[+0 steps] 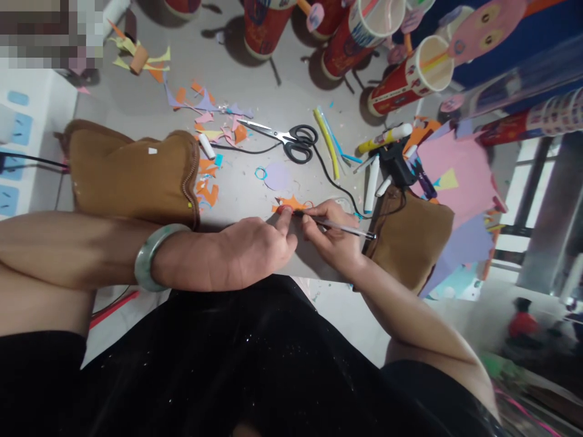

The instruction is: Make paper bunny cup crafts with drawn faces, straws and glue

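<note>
My right hand (336,237) grips a slim clear-barrelled pen (348,228), its tip end down at a small orange paper piece (291,202). The index fingertip of my left hand (255,252) presses that paper against the table near its front edge, with the other fingers curled in. Just beyond lie a pale purple paper circle (277,176) and a small blue ring (260,173). Farther back rest scissors (298,142) with black handles, their blades apart.
Brown cushions (132,176) flank my arms. A black glue gun (397,165), markers and coloured paper sheets (460,164) lie to the right. Paper scraps (194,100) litter the left. Several red paper cups (398,85) stand at the back. A black cord (334,179) crosses the table.
</note>
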A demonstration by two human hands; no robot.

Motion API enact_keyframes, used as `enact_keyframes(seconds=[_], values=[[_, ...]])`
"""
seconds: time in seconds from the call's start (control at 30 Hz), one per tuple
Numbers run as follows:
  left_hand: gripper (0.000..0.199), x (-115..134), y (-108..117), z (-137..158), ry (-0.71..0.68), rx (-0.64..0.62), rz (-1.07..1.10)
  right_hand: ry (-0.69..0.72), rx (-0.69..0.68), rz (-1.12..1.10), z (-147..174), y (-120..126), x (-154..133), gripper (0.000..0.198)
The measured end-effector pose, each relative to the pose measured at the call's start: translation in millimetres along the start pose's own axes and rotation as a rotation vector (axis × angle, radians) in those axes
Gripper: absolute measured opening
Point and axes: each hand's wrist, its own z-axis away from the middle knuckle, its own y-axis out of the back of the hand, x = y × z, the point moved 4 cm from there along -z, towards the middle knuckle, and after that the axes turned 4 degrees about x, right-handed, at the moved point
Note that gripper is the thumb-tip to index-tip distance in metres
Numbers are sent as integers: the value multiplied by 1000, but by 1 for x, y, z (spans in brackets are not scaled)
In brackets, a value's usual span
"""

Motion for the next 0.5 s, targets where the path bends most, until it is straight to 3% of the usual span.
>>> enact_keyframes(seconds=[0.23, 0.33, 0.5], values=[[46, -15, 2, 4, 17, 7, 166, 140, 122, 108, 17, -10, -2, 7], [36, -26, 0, 9, -29, 114, 303, 197, 161, 119, 22, -13, -5, 5], [40, -38, -6, 16, -162, 316, 322, 235, 176, 103, 26, -18, -9, 4]])
